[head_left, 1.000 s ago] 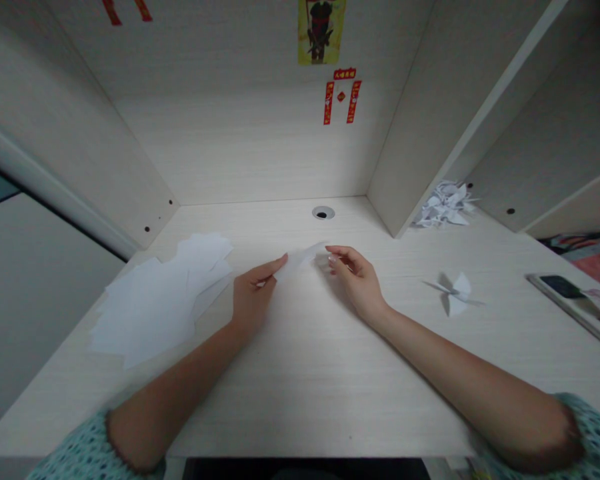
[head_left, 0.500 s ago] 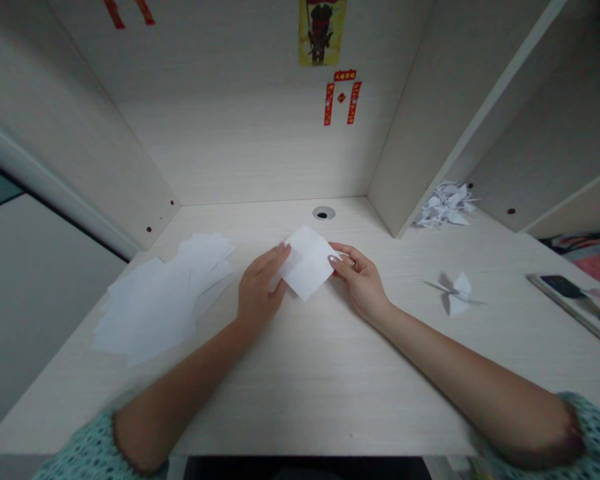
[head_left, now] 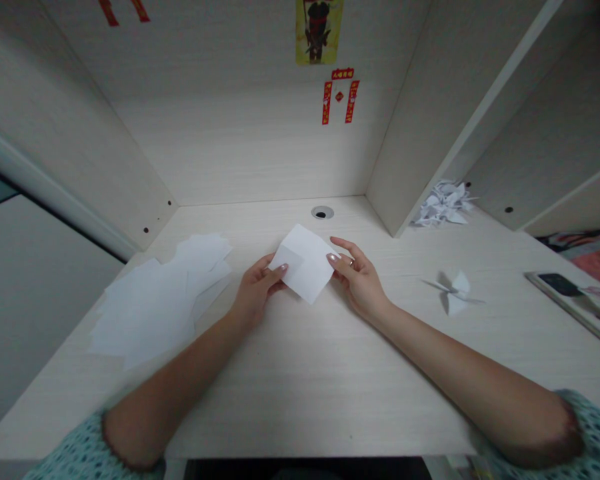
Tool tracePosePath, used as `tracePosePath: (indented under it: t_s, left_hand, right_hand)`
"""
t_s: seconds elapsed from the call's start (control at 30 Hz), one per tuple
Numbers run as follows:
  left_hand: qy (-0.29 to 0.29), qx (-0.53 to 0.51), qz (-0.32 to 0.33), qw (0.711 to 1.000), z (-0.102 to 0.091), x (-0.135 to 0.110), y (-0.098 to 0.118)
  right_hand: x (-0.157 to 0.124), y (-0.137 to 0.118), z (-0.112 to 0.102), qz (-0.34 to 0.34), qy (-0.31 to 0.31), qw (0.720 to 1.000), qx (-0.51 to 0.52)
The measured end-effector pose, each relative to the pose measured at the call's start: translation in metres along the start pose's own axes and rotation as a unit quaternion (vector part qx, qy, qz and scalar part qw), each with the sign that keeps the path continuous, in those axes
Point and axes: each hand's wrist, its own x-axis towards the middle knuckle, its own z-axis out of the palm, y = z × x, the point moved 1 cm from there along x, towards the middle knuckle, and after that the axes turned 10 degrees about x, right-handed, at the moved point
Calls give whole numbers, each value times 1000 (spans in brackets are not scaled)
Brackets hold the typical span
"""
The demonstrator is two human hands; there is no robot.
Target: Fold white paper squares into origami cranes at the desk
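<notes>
A small white square of paper [head_left: 307, 263] lies on the pale wooden desk [head_left: 300, 373] in front of me, turned like a diamond. My left hand [head_left: 254, 293] pinches its left corner, and that corner is bent over onto the sheet. My right hand [head_left: 357, 277] grips the right corner with thumb and fingers. Both forearms rest on the desk.
A loose spread of white paper sheets [head_left: 155, 300] lies to the left. A folded paper crane [head_left: 453, 293] sits on the right, and a heap of folded cranes [head_left: 443, 203] fills the shelf nook behind it. A cable hole [head_left: 322, 213] is at the back, a tray with a phone [head_left: 575, 297] far right.
The sheet, edge-on and held up a second ago, now lies flat facing me. My left fingers have slid down and folded the left corner inward.
</notes>
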Motion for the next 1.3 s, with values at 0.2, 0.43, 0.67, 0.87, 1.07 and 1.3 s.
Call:
tracePosePath:
  t_s: [0.2, 0.43, 0.67, 0.87, 1.07, 1.3]
  left_hand:
    - [2, -57, -30, 998, -1, -1, 3]
    - [-47, -120, -55, 990, 2, -2, 1]
    - [-43, -168, -89, 981, 2, -1, 0]
    - [-72, -149, -87, 982, 3, -2, -4]
    - [-43, -46, -65, 996, 6, -7, -6]
    - [8, 109, 62, 992, 3, -9, -2]
  right_hand:
    - [-3, 0, 2, -3, -68, 997, -36]
    - [-6, 4, 4, 4, -111, 993, -45]
    - [-8, 3, 7, 8, -117, 991, -59]
    - [-8, 5, 6, 24, -111, 992, -58]
    - [-10, 4, 7, 55, -108, 992, -28]
    - [-12, 3, 9, 84, -120, 989, -16]
